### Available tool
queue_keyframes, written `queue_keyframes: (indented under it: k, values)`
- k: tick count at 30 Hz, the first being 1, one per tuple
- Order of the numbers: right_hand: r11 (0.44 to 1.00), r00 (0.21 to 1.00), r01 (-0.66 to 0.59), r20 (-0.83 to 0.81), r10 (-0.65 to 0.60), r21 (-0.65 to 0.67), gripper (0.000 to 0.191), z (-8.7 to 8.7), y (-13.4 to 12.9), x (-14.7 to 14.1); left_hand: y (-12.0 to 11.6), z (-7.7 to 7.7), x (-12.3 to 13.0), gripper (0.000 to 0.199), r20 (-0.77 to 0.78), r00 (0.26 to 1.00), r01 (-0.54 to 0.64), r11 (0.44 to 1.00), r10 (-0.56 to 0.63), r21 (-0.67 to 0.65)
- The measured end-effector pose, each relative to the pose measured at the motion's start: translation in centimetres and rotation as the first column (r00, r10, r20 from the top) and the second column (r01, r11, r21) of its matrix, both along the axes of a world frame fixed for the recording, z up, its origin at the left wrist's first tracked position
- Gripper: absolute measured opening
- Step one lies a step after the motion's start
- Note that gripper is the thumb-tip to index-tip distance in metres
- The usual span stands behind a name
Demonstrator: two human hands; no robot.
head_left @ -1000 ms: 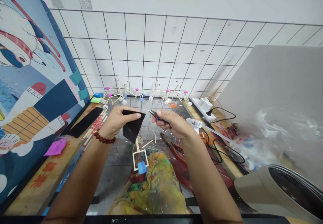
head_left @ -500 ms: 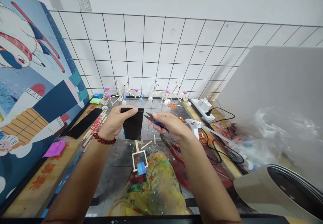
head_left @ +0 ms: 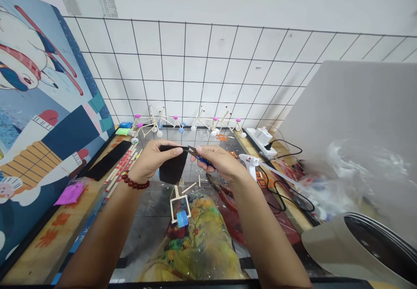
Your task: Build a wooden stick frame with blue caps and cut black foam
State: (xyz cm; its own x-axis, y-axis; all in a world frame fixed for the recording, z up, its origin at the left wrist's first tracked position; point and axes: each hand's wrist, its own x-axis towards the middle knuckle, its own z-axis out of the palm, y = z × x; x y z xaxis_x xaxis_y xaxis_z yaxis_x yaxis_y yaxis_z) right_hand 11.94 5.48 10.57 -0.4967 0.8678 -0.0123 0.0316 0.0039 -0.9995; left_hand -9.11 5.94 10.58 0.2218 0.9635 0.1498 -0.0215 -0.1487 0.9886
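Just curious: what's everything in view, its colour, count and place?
Sheet: one, black, centre
Scissors: one, blue-handled, centre
Stick models: several, cream and pink, far edge
Stick frame: one, cream, centre
Pliers: one, red handles, right of centre
Glue gun: one, white, right
Power strip: one, white, right
Bin: one, beige, near right
Plastic wrap: count unclear, clear, right
Packets: three; pink, green, blue; left
Strip: one, black, left
Striped sticks: several, red and white, left
Picture board: one, multicoloured, left
Wall: one, white, behind
Stained cloth: one, yellowish, near centre
Bracelet: one, dark red, left wrist
Left hand: one, bare, gripping sheet
Right hand: one, bare, gripping scissors
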Motion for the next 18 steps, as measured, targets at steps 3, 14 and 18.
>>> queue_keyframes:
  k: [3,14,18]
  values:
    - [1.000,1.000,-0.014,0.024,0.014,0.011,0.047,0.10,-0.07,0.09,-0.11,0.12,0.04,0.025,-0.051,0.999,-0.004,1.000,0.006,0.029]
    - [0.998,0.998,-0.060,0.029,0.059,0.024,0.035,0.24,-0.28,0.29,-0.13,0.10,-0.17,0.023,-0.212,0.976,0.050,0.997,-0.037,0.057]
    - [0.997,0.997,-0.068,0.033,0.067,0.038,0.033,0.24,-0.31,0.25,-0.13,0.03,-0.16,0.023,-0.237,0.969,0.085,0.994,-0.067,0.069]
